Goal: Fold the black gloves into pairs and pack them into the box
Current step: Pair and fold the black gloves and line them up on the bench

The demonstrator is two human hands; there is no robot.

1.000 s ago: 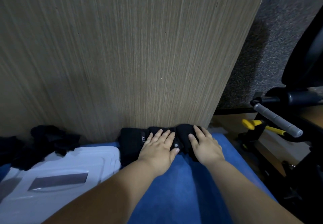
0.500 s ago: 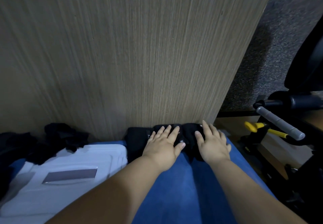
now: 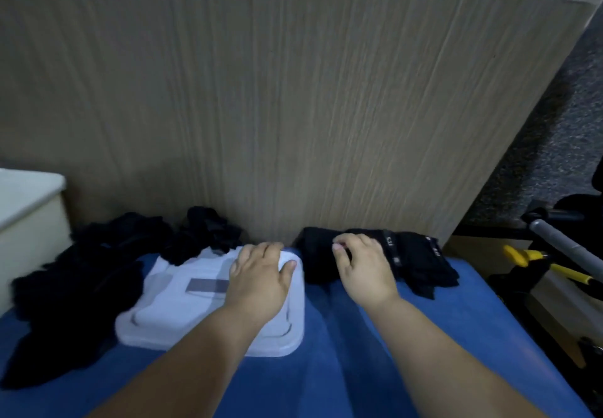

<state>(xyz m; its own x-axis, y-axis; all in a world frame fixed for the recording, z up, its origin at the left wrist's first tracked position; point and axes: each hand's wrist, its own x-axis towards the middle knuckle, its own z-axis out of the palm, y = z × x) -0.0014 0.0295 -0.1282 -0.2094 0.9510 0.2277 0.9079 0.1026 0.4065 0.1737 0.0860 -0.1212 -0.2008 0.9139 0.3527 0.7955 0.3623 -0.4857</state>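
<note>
A folded bundle of black gloves lies on the blue surface against the wooden panel. My right hand grips its left part, with fingers and thumb curled into the fabric. A flat white box with a grey label lies to the left of the bundle. At the box's far right corner sits my left hand, fingers curled over the far edge and thumb on top. A loose pile of black gloves spreads along the left, partly overlapping the box's far edge.
A tall wood-grain panel rises straight behind the blue surface. A cream block stands at the far left. Off the right edge are a yellow-handled tool, a grey bar and dark equipment.
My left hand has left the folded gloves and moved left onto the white box. My right hand has shifted left and curled into the bundle. The view has swung left, showing more loose gloves.
</note>
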